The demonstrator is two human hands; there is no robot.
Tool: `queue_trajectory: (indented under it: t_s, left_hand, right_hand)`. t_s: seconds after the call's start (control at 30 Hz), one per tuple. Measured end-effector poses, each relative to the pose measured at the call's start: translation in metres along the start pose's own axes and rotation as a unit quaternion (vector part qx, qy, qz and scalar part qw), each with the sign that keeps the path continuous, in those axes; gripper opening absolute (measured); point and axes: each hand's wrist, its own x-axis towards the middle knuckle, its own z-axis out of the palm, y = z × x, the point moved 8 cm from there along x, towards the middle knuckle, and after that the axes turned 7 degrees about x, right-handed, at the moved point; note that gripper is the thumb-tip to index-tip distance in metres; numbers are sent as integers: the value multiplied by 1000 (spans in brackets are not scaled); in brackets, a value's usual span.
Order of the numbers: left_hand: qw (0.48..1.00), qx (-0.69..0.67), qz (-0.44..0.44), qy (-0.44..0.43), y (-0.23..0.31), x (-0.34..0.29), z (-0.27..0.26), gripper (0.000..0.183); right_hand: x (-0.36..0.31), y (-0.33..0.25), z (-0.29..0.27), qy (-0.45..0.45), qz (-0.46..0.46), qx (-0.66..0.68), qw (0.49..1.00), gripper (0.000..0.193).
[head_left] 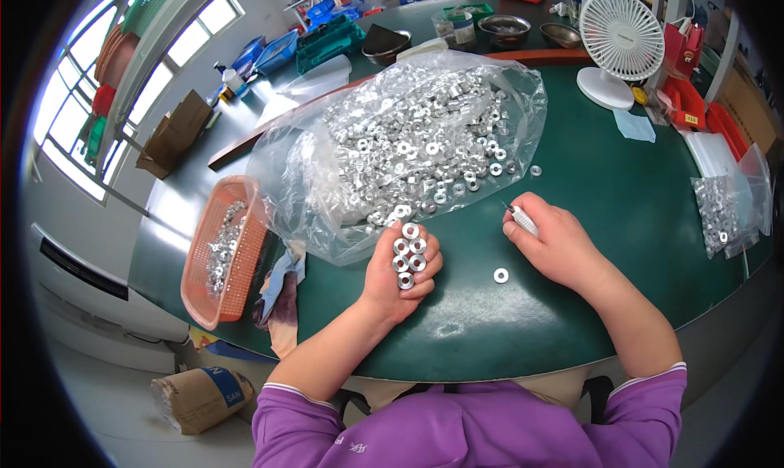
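My left hand (384, 284) is turned palm up, its fingers curled round several silver metal rings (417, 263) that lie in two rough rows. In my right hand (559, 238) is a slim pen-shaped tool (524, 220) with a pale ribbed handle. Its thin pointed tip sticks out past my thumb and forefinger, towards the left. One loose ring (501, 276) lies flat on the green table (482, 325) between my hands. Just beyond them spreads a large clear plastic bag (286, 170), opened out, with a heap of similar rings (425, 129) on it.
An orange basket (194, 268) with more metal parts stands at the left, beside some cloths (282, 300). A white fan (608, 84) and bagged rings (712, 215) are on the right. Metal bowls (505, 28) and a wooden strip (547, 57) lie at the back.
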Motion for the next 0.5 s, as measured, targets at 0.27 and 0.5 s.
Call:
queue_trajectory:
  t_s: [0.27, 0.5]
  left_hand:
    - [998, 50, 25, 41, 2, -2, -4, 31]
    - [998, 52, 29, 31, 1, -2, -6, 32]
  right_hand:
    - [-4, -12, -2, 51, -31, -35, 998, 22]
    - [-4, -14, -8, 79, -59, -17, 995, 21]
